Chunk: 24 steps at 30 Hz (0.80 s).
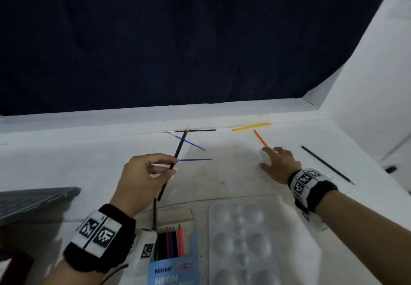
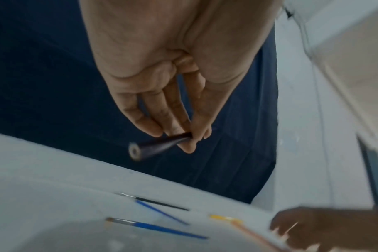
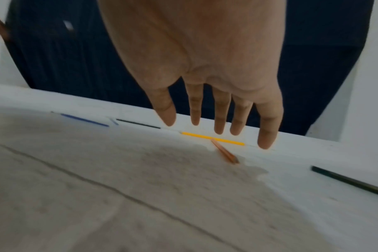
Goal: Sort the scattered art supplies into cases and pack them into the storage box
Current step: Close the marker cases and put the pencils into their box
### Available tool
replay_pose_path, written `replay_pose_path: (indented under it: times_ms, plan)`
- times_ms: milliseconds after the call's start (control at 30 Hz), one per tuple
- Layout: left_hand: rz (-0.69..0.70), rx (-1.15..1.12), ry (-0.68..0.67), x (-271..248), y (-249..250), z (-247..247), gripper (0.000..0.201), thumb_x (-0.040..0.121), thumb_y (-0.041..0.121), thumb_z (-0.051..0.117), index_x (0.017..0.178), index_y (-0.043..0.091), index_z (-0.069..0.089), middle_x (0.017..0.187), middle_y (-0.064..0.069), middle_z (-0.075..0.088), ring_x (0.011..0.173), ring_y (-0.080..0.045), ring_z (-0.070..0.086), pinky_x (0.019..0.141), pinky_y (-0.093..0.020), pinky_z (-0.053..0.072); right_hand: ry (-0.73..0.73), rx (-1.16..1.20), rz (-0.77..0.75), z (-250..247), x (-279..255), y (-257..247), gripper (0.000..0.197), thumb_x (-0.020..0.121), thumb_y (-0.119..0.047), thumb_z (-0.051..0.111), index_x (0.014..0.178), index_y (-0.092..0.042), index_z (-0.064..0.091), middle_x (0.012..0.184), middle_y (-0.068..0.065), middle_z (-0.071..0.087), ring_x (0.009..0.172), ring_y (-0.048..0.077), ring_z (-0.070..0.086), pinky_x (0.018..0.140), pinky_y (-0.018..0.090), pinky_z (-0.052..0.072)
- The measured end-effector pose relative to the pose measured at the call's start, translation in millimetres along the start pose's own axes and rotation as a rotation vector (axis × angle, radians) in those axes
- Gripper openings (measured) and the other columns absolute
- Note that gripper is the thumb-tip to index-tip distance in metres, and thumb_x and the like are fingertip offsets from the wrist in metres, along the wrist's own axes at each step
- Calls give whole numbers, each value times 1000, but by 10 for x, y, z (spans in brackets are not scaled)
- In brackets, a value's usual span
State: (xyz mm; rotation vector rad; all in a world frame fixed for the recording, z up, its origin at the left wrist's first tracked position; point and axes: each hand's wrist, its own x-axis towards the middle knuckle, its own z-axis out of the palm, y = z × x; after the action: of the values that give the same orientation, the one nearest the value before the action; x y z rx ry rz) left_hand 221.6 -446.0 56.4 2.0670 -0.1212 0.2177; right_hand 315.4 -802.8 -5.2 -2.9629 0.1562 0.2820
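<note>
gathering step: a dark pencil point(image 1: 175, 160) is pinched in the left hand point(image 1: 142, 180), above the pencil case point(image 1: 173, 260) at 6 o'clock. the right hand point(image 1: 281, 164), fingers spread and empty, is stretched toward the orange pencil point(image 1: 260, 138) at 12 o'clock; a fingertip pinch is judged to be needed next.

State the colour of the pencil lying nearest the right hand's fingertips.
Orange; the pencil lies just beyond the right hand, clearest in the head view.
</note>
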Motion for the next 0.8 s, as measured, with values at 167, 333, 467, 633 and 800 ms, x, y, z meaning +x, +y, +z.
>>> replay_pose_path:
  times_ms: [167,333,467,633,800]
  plan:
    - [-83,-303,-64,-253,291,143,24,78,-2,79,87,20,76,97,-3,76,84,-25,76,90,-40,55,-130,-81,-33,21,-43,146,41,101,-45,40,134,-21,46,143,7,37,132,33,39,103,49,41]
    - [-106,-372,-51,-393,315,163,21,81,-4,74,87,16,74,95,-7,75,83,-30,76,89,-39,55,-30,-135,-94,63,-168,105,29,97,-22,42,121,-19,59,129,6,47,119,29,46,94,41,42]
    - [-134,-391,-23,-516,229,159,14,85,0,71,94,11,72,96,-6,75,83,-28,76,81,-26,57,15,-67,-170,100,-265,60,38,90,-11,49,121,-26,64,130,-1,52,124,23,47,99,37,38]
    - [-174,-423,-35,-664,64,114,18,86,-2,68,100,11,71,97,-9,74,85,-29,75,84,-32,56,71,-102,-340,147,-366,-84,32,88,-7,52,104,-29,70,114,-6,62,112,19,54,90,33,36]
    - [-152,-442,-20,-763,-76,11,21,82,0,72,100,10,70,94,-11,74,91,-23,69,85,-23,54,298,91,-583,120,-456,-375,17,83,-6,69,91,-22,69,101,-1,59,90,24,62,74,34,45]
